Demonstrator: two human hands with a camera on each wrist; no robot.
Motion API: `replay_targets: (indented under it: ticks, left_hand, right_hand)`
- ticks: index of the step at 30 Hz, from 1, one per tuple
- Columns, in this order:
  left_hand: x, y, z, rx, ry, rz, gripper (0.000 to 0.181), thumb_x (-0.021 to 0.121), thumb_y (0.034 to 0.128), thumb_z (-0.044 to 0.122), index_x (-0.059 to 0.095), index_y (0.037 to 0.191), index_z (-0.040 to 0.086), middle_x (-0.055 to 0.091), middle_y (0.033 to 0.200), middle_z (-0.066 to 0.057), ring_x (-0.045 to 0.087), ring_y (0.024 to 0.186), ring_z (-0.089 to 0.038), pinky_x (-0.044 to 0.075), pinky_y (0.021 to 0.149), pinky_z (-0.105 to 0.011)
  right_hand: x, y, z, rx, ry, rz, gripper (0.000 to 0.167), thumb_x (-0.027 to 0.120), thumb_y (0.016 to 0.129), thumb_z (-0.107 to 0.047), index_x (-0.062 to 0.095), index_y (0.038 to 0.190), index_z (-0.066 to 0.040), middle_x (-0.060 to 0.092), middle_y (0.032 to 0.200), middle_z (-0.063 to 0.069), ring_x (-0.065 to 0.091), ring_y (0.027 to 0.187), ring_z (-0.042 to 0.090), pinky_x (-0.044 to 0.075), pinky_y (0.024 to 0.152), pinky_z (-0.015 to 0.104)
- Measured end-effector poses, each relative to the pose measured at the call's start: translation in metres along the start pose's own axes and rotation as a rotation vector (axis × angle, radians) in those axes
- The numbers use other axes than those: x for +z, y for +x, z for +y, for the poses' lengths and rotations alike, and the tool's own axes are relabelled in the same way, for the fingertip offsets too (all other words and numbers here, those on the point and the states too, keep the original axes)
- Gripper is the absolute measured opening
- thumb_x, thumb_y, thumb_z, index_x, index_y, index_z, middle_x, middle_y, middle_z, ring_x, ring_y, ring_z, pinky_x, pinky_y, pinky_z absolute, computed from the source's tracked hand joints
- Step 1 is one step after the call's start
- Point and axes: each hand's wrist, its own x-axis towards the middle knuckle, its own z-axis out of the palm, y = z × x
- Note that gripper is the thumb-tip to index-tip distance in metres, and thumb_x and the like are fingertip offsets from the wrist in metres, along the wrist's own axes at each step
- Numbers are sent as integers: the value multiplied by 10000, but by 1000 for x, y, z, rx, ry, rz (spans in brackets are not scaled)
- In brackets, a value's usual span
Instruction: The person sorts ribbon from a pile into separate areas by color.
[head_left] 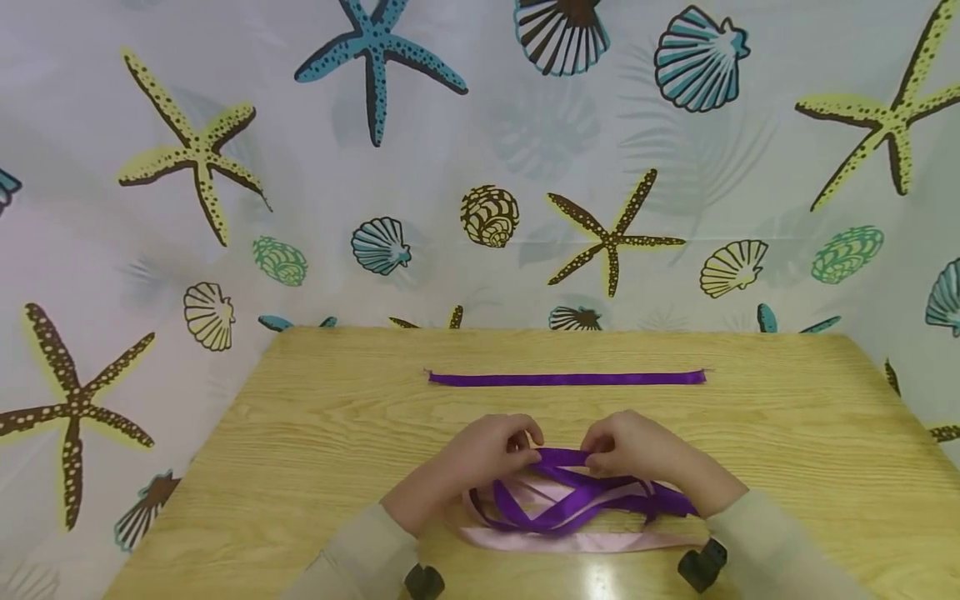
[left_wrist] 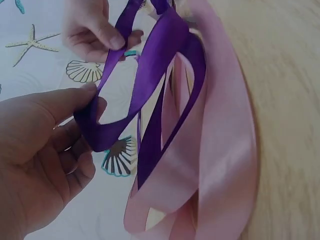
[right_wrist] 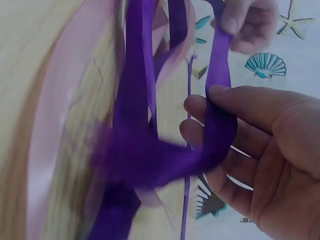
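Both hands pinch one purple ribbon (head_left: 564, 457), and a short stretch of it spans the gap between them. The left hand (head_left: 495, 450) has it between thumb and fingers; in the left wrist view the ribbon loops down from those fingertips. The right hand (head_left: 637, 450) grips the same ribbon with its thumb on top, and a frayed, blurred end hangs near it in the right wrist view. Beneath the hands, more purple ribbon lies in loose loops, tangled with a pink ribbon (head_left: 555, 542) on the table. Part of the tangle is hidden behind the hands.
A separate purple ribbon strip (head_left: 567, 379) lies straight across the wooden table (head_left: 322, 417), beyond the hands, with frayed ends. Behind the table's far edge hangs a white curtain (head_left: 442, 167) printed with starfish and shells. Small black devices sit at both wrists.
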Motion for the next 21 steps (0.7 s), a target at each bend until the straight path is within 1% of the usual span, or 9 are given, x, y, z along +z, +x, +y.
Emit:
replay_targets:
  ticks: [2,6,9,12,16,18,21]
  left_hand:
    - [-3,-3,-2,-2,-36,-15,138,652,878,194,653,1003,136,593,764,113,546,686,-37,454,625,-217]
    - [-9,-8,-5,-8,-50,-26,133,656,873,185,679,995,137,600,775,120,550,713,-34,460,653,-217]
    - [-13,-10,-5,-18,-49,-19,118,653,875,188,688,978,141,595,773,117,544,716,-45,462,652,-221]
    - [-16,-12,-7,-11,-47,-4,112,654,874,178,693,965,125,598,774,102,539,714,-59,464,649,-228]
    - [-18,-15,-10,9,-29,17,91,662,866,155,696,936,108,615,786,78,541,715,-66,465,651,-231]
    - [-18,-15,-13,14,-21,28,79,665,862,147,698,921,105,623,788,69,544,713,-64,466,649,-231]
    - [-20,-16,-17,4,-30,34,70,664,862,137,700,912,103,627,782,61,546,709,-65,467,642,-232]
  right_hand:
    - [-6,-5,3,18,19,-7,76,670,848,-130,699,899,-82,650,779,-50,589,683,84,480,616,261]
    - [-19,-14,9,74,86,-7,83,642,871,-122,696,906,-70,642,765,-41,599,686,141,499,615,311]
    - [-30,-21,12,99,128,-1,95,623,886,-123,692,918,-66,651,769,-16,613,706,185,514,631,380]
    - [-41,-28,15,111,145,16,114,620,892,-146,688,925,-61,655,766,0,615,710,195,512,638,424]
    - [-52,-38,20,135,171,47,147,627,891,-173,680,934,-43,656,757,13,613,697,191,510,634,408]
    - [-57,-43,24,150,193,61,165,623,894,-175,670,947,-26,656,759,24,614,700,213,511,627,385]
    - [-63,-50,31,171,244,77,186,613,900,-158,649,962,13,652,770,50,615,716,261,517,645,374]
